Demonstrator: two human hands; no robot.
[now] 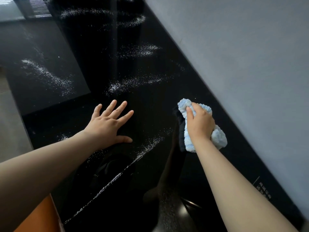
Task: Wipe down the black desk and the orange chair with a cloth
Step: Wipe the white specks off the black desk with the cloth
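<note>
Pressing the bunched blue cloth [200, 124] onto the black counter [150, 106], the right hand [199, 122] is gripping it closed-fisted, while the left hand [109, 122] is lying flat, fingers spread, empty. White residue streaks [138, 51] beyond both hands are showing wiping is far from finished; the orange chair [41, 216], below the left forearm, is probably still waiting.

The surface [150, 104] is glossy black, smooth enough to mirror the arms, and streaked with white powdery specks [133, 82]. The cloth [189, 141] is fluffy, nubbly pale-blue fabric. The wall [242, 64] looks matt grey.
</note>
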